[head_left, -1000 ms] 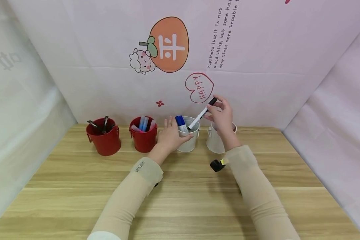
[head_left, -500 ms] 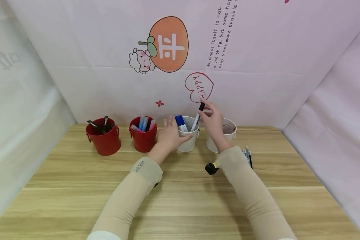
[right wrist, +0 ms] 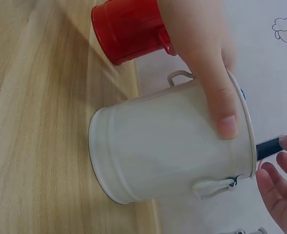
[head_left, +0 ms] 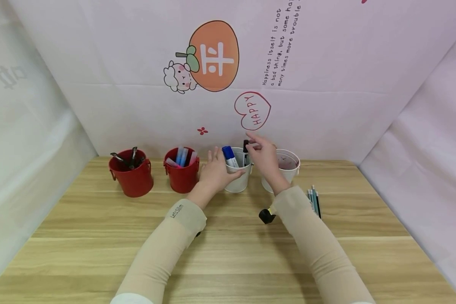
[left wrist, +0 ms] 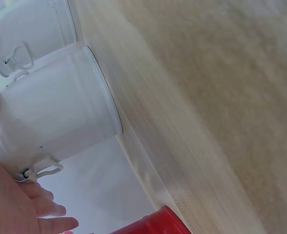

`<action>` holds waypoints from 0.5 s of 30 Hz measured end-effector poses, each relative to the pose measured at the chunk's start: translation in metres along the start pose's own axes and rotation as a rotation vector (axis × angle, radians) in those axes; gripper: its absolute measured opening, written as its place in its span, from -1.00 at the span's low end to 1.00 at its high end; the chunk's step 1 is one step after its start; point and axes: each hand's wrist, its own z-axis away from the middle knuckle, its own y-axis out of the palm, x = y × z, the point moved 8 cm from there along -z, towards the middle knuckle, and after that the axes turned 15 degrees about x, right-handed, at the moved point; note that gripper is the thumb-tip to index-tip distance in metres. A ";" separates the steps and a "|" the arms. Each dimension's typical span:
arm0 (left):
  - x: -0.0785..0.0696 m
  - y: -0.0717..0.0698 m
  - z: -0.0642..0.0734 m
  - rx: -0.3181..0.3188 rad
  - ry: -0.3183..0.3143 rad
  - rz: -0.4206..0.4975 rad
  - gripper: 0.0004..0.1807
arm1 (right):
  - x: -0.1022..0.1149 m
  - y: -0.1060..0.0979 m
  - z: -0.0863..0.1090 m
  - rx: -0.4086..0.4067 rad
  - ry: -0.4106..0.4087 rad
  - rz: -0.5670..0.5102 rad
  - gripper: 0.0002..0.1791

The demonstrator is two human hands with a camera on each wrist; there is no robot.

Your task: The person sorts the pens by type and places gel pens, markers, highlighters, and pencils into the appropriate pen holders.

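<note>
My left hand holds a small white metal bucket by its left side, the thumb laid across the front just below the rim. Blue-capped markers lean inside that bucket. A black-capped marker stands in it at the right, its cap sticking up past the rim. Beside this cap is my right hand, the index finger stretched out and the thumb tip at the cap, not closed round it. A second white bucket stands under and behind the right wrist.
To the left stand a red bucket with pastel-coloured pens and another red bucket with dark-handled brushes. Several pencils lie on the wooden table by the right sleeve. A printed cloth hangs behind.
The right hand has brought the black-capped marker left and down into the white bucket, turning it upright, and its fingers have loosened from the cap. The left hand has stayed in place.
</note>
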 end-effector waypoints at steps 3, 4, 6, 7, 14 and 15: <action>0.000 0.000 -0.001 0.002 0.002 0.006 0.26 | -0.001 0.001 0.000 0.019 -0.006 0.014 -0.65; 0.001 0.001 -0.001 0.003 0.003 0.010 0.26 | -0.001 0.001 0.000 0.030 -0.010 0.009 -0.66; 0.001 0.001 -0.001 0.004 0.002 0.018 0.26 | -0.002 0.000 0.001 0.051 -0.006 -0.001 -0.68; 0.002 0.001 -0.001 0.004 0.002 0.021 0.26 | -0.002 0.000 0.002 0.063 -0.003 -0.006 -0.68; 0.002 0.002 -0.001 0.009 0.000 0.030 0.26 | -0.006 -0.009 0.007 0.176 0.070 -0.054 -0.64; 0.002 0.002 -0.001 0.011 0.000 0.029 0.26 | -0.006 -0.010 0.009 0.191 0.081 -0.065 -0.64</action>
